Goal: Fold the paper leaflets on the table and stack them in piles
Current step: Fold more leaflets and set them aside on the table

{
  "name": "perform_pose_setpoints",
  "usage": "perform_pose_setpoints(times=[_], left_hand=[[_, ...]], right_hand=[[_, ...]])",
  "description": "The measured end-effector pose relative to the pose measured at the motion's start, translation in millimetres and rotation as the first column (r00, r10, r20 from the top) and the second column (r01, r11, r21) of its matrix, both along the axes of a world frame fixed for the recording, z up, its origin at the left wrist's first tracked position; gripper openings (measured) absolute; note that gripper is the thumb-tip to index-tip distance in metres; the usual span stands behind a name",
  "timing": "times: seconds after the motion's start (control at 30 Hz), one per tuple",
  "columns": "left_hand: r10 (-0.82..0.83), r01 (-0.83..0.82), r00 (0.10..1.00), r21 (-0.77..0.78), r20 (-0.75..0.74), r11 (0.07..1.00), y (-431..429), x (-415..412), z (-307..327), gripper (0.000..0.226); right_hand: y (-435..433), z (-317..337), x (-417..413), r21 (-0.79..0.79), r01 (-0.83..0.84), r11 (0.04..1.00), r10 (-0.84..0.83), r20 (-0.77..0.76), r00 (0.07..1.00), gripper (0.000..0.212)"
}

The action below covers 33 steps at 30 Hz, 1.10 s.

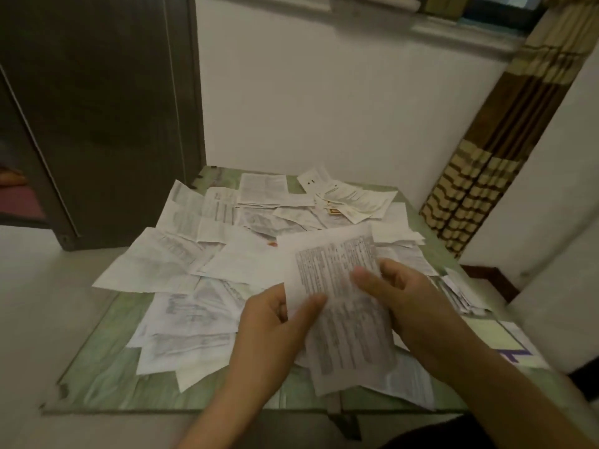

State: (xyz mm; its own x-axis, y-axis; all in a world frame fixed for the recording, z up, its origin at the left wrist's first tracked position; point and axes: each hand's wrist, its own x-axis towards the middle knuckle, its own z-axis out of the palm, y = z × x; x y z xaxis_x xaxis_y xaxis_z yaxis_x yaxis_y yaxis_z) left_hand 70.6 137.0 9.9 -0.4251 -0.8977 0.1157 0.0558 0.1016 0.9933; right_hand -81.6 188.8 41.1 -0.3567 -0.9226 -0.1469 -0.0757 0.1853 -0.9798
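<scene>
Over a pale green marbled table, a long white printed paper leaflet is held near the front edge, the left hand pinching its left side between thumb and curled fingers, the right hand gripping its right side. Unfolded white leaflets lie scattered beneath, with a small stack of folded leaflets at the table's right edge, near a brown patterned curtain.

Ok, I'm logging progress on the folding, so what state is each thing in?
Held leaflet: lifted off the table, bent, not folded flat.
Left hand: pinching its left edge.
Right hand: gripping its right side.
Loose leaflets: spread unfolded across the table.
Small stack: piled at the table's right edge.
Curtain: bunched together.
</scene>
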Motion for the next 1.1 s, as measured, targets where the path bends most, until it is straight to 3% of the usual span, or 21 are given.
perform_pose_setpoints(times=[0.13,0.27,0.4,0.47,0.63,0.83,0.97,1.1], left_hand=[[-0.128,0.123,0.990,0.072,0.060,0.990,-9,9,-1,0.017],[-0.236,0.230,0.972,0.214,0.002,0.949,-13,14,0,0.026],[-0.242,0.236,0.970,0.180,0.011,0.955,-12,12,-2,0.018],[-0.209,0.202,0.977,0.137,0.036,0.970,-11,10,-3,0.021],[-0.100,0.092,0.993,0.110,0.061,0.990,-19,13,-6,0.029],[-0.230,0.230,0.973,0.246,-0.031,0.941,-23,17,1,0.029],[-0.219,0.241,0.970,0.324,-0.103,0.915,-23,17,5,0.046],[-0.199,0.276,0.954,0.404,-0.223,0.872,-16,13,5,0.034]], right_hand=[[0,-1,1,-0.038,0.010,0.999,-0.011,-0.024,1.000,0.032],[1,-6,5,-0.146,0.095,0.985,-0.116,-0.142,0.983,0.013],[0,-15,14,-0.260,0.199,0.945,-0.248,-0.170,0.954,0.018],[-1,-16,15,-0.246,0.186,0.951,-0.224,-0.136,0.965,0.019],[-2,-15,7,-0.043,0.013,0.999,-0.015,-0.058,0.998,0.015],[7,-7,-4,0.031,-0.029,0.999,0.024,0.169,0.985,0.026],[12,-3,-4,0.048,-0.071,0.996,0.066,0.107,0.992,0.041],[15,-4,-2,-0.029,-0.072,0.997,0.070,-0.065,0.995,0.040]])
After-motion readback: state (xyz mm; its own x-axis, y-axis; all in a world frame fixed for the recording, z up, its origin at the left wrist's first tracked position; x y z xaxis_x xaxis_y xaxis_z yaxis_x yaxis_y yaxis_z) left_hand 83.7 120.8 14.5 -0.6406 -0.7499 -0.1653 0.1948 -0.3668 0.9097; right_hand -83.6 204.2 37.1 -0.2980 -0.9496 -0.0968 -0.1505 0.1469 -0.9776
